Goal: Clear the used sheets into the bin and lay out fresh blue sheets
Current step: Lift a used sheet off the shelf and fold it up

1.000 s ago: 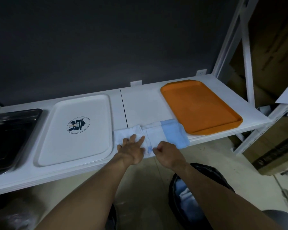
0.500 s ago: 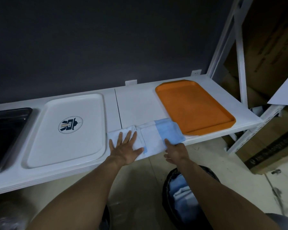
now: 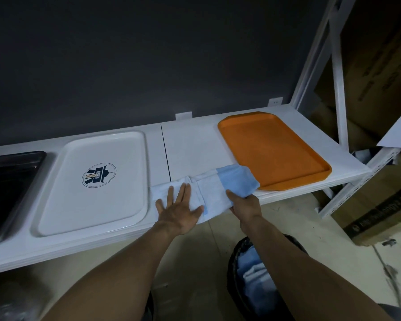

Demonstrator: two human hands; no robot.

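Note:
A folded stack of sheets [image 3: 212, 188], white underside up with a blue flap [image 3: 237, 181] turned over at its right end, lies at the front edge of the white shelf [image 3: 190, 147]. My left hand [image 3: 180, 207] rests flat on the stack's left half, fingers spread. My right hand [image 3: 245, 203] holds the front edge below the blue flap, index finger on top of the sheet. A black-lined bin [image 3: 259, 281] stands on the floor below my right arm, with crumpled blue and white sheets inside.
On the shelf sit an orange tray [image 3: 273, 147] at the right, a white tray with a round logo [image 3: 95, 179] left of centre, and a dark metal tray [image 3: 7, 181] at the far left. Cardboard boxes [image 3: 380, 209] and shelf uprights crowd the right.
My left hand went from curled to flat and spread on the stack. My right hand slid right along the front edge to just under the blue flap.

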